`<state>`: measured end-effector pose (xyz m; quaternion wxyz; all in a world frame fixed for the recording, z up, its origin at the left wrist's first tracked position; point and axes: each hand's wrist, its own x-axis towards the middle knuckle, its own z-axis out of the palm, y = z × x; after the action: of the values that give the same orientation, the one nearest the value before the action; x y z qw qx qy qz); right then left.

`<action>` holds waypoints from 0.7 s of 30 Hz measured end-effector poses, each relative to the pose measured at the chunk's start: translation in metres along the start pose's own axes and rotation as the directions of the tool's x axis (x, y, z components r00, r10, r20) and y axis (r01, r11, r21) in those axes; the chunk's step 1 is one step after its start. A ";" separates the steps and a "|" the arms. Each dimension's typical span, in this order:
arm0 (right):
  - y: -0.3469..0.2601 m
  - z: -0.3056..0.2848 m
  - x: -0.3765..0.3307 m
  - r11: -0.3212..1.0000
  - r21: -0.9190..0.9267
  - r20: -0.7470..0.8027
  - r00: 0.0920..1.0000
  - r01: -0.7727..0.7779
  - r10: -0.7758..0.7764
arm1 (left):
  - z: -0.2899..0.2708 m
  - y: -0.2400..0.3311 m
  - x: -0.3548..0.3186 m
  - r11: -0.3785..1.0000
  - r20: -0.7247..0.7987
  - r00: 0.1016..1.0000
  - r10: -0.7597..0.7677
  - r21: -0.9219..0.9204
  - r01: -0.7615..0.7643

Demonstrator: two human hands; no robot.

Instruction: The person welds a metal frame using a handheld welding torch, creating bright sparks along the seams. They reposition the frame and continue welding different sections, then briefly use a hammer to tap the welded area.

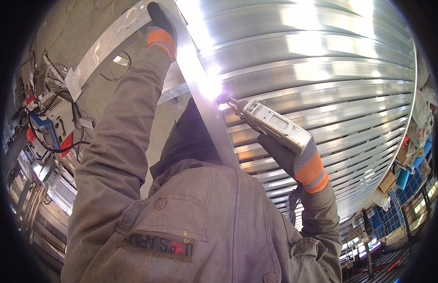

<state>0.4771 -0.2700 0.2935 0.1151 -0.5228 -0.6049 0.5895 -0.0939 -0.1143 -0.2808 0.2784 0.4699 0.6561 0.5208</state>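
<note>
My right hand, in a dark glove with an orange cuff, is wrapped round a pale handheld welding torch. The torch slants up and left, its nozzle at the inner edge of a metal frame bar. A violet-white glare burns at that spot and hides the joint. Right of the bar stretches a wide panel of shiny metal slats. Farther up, my gloved left hand is closed on the frame beside a curved metal strip; some of its fingers are hidden.
To the left, a machine with a blue front stands among black cables and a red part. Loose wires trail over the concrete floor. Beyond the panel's right rim lie a cardboard box, bags and blue mesh crates.
</note>
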 end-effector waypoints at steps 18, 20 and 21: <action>0.001 -0.006 -0.001 0.999 -0.042 0.048 0.999 0.023 -0.021 | 0.017 0.227 -0.005 -0.074 0.538 0.696 -0.476 0.764 -0.641; 0.001 -0.007 -0.001 0.999 -0.034 0.066 0.998 0.007 -0.005 | 0.017 0.227 -0.005 -0.155 0.566 0.675 -0.473 0.700 -0.697; 0.001 -0.007 -0.002 0.999 -0.039 0.075 0.997 0.006 -0.003 | 0.017 0.228 -0.005 -0.104 0.548 0.689 -0.475 0.742 -0.662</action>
<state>0.4835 -0.2672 0.2955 0.0833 -0.5009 -0.6217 0.5964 -0.0033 -0.1082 -0.0712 0.0139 0.7194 0.5962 -0.3562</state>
